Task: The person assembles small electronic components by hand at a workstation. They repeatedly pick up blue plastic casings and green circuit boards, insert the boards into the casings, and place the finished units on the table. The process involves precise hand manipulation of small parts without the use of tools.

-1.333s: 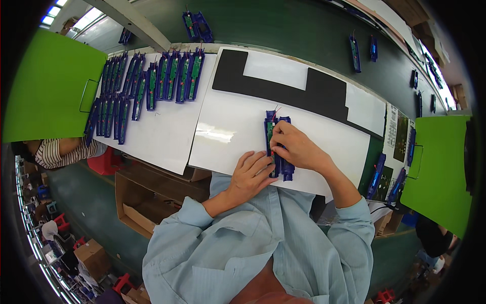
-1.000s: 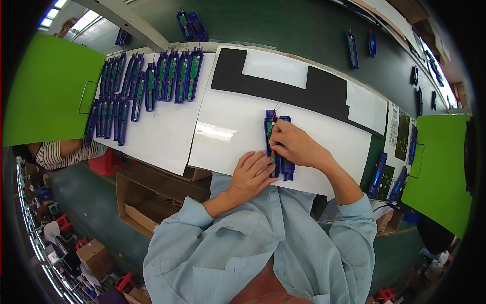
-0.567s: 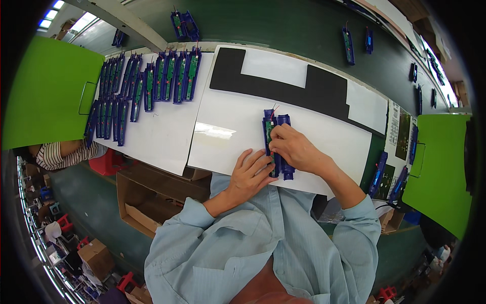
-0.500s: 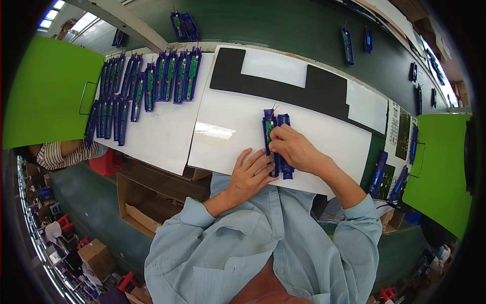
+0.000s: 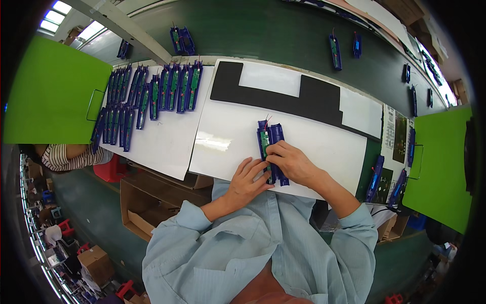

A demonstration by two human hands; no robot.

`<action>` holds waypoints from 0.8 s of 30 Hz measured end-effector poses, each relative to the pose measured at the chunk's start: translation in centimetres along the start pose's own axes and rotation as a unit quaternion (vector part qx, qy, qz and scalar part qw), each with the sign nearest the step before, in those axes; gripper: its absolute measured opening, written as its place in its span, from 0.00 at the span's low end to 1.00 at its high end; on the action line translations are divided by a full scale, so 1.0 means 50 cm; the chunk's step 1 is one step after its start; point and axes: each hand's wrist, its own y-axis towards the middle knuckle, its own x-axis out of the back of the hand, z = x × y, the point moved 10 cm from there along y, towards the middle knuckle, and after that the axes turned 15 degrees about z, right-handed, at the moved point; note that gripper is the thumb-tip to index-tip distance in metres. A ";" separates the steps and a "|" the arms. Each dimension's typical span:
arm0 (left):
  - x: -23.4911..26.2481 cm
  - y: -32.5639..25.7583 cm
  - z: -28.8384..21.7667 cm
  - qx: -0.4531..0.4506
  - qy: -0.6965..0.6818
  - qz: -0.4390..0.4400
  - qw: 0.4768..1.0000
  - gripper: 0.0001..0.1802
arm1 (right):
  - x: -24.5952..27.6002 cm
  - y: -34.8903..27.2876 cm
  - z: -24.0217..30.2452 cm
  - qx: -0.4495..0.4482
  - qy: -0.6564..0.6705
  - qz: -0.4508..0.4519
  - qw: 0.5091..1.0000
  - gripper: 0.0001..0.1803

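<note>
In front of me, a long blue plastic casing half (image 5: pixel 260 133) lies on the white work surface with a narrow green circuit board (image 5: pixel 265 139) inside. Thin red wires rise from its far end. A matching bare blue shell (image 5: pixel 277 133) lies alongside, on the right. My left hand (image 5: pixel 246 183) holds the near end of the casing, its fingers across the lower part of the board. With fingertips pinched together, my right hand (image 5: pixel 292 161) presses at the middle of the board; anything between those fingertips is hidden. Its palm is above the bare shell.
Rows of blue casings with green boards (image 5: pixel 173 91) occupy the white sheet at left. A black cut-out mat (image 5: pixel 273 101) lies beyond my hands. More casings (image 5: pixel 335 53) sit on the green belt behind. Green panels (image 5: pixel 55 96) flank both sides; a striped sleeve (image 5: pixel 71 157) shows at left.
The whole view has shifted slightly, so the bench appears a little lower. Both hands keep their places on the casing; the right fingertips still work at the board's middle.
</note>
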 end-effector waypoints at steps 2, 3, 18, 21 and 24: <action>-0.002 0.000 -0.001 -0.016 0.008 -0.004 1.000 0.27 | -0.006 -0.004 0.001 0.000 -0.013 0.003 1.000 0.11; -0.001 0.001 -0.001 -0.024 0.012 -0.006 1.000 0.27 | -0.008 -0.005 0.000 -0.001 -0.019 0.004 1.000 0.11; 0.041 0.050 -0.023 -0.024 0.018 0.097 0.995 0.19 | -0.044 -0.123 0.001 -0.273 0.155 -0.037 0.949 0.39; 0.124 0.083 -0.050 -0.046 -0.028 0.077 0.996 0.16 | 0.020 -0.129 -0.035 -0.218 0.239 -0.095 0.941 0.26; 0.207 0.183 -0.038 -0.072 -0.029 0.045 0.996 0.19 | 0.170 -0.089 -0.083 -0.175 0.147 -0.147 0.962 0.18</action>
